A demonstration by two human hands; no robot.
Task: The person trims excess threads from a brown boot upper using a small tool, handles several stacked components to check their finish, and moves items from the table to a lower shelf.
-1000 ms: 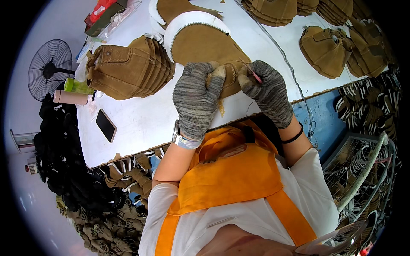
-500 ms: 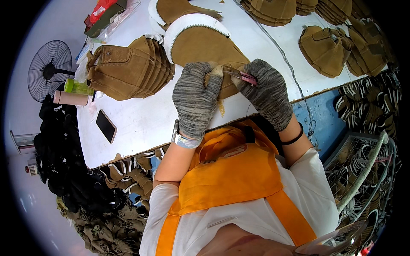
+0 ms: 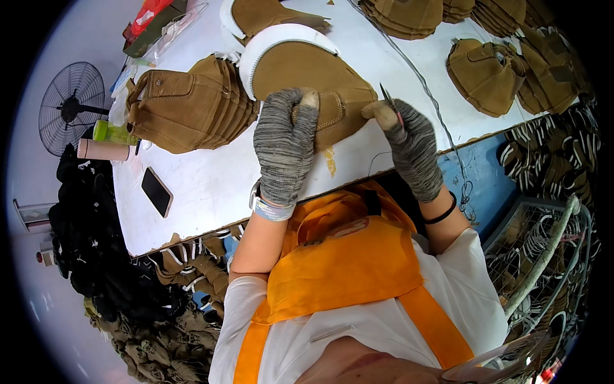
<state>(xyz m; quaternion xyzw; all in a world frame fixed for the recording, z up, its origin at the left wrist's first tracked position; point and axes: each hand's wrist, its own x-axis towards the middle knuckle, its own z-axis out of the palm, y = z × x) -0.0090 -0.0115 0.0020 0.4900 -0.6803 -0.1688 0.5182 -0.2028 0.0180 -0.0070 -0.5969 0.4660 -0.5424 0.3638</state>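
Note:
An unfinished brown cap [image 3: 297,67] with a curved white band lies on the white table in front of me. My left hand [image 3: 281,146], in a grey knit glove, is closed on the cap's near part, with thumb and fingers beside a stitched strap [image 3: 330,107]. My right hand [image 3: 414,150], gloved the same way, holds small thread snips [image 3: 386,95], dark blades pointing up and away. Its thumb and forefinger come close to the cap's right edge; whether they touch it I cannot tell. The snips' handle is mostly hidden in the palm.
Nested brown caps [image 3: 192,105] stand left of my work, with more stacks [image 3: 486,77] at the right. A phone [image 3: 157,192], a pink bottle [image 3: 102,149] and a fan [image 3: 71,109] are at the left. A cable [image 3: 416,67] crosses the table. A wire basket [image 3: 524,256] stands low right.
My right hand has drawn back from the cap toward the right, and the snips now point upward. The cap lies flatter, its strap uncovered, and my left hand has shifted slightly left.

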